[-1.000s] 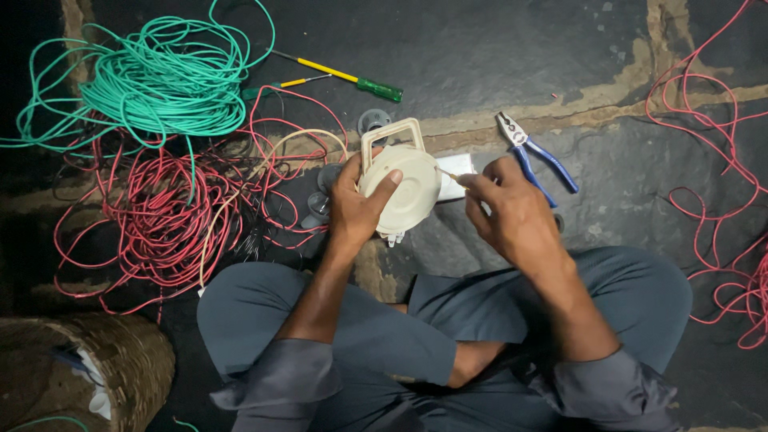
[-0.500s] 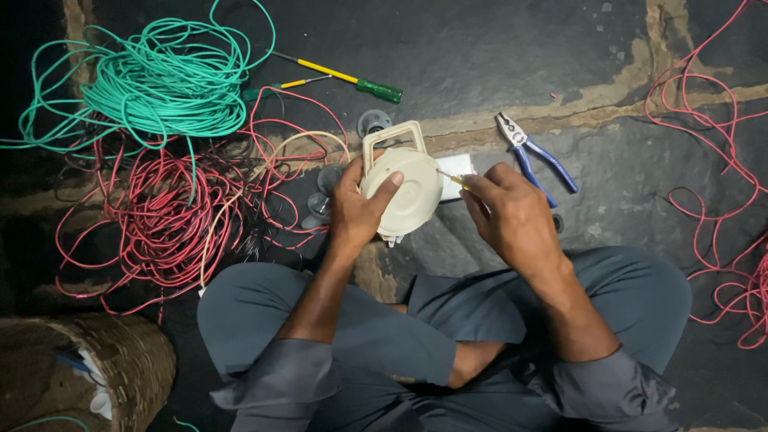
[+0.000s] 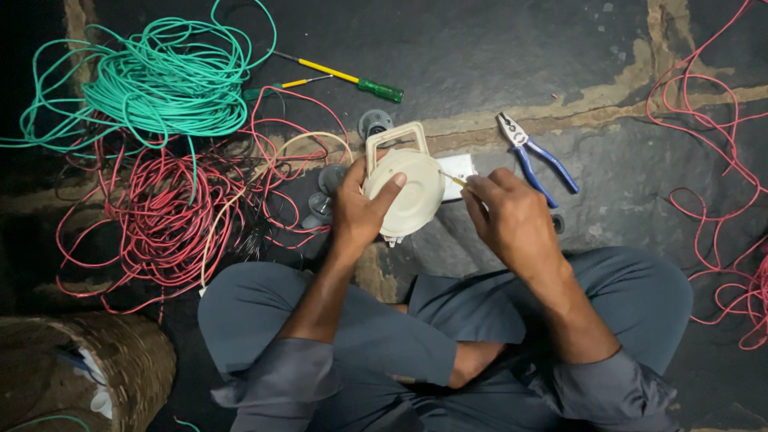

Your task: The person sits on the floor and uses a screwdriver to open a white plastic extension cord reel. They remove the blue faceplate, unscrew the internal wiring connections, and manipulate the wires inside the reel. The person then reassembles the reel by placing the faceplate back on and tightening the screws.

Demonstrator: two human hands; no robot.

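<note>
Our left hand point(image 3: 358, 214) grips the round cream fitting point(image 3: 406, 192) with thumb across its face, so we hold it steady. Our right hand point(image 3: 506, 214), just right of the fitting, pinches a thin yellow-handled screwdriver point(image 3: 454, 179); we should keep its tip square at the rim.

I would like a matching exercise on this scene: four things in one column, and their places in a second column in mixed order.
Things:
1. green wire coil
2. blue-handled pliers
3. round cream fitting
4. woven basket

Places:
A. in the grip of the left hand
B. bottom left corner
C. on the floor beyond the right hand
D. top left, above the red wire

Pairs: 1-D, 2-C, 3-A, 4-B
</note>
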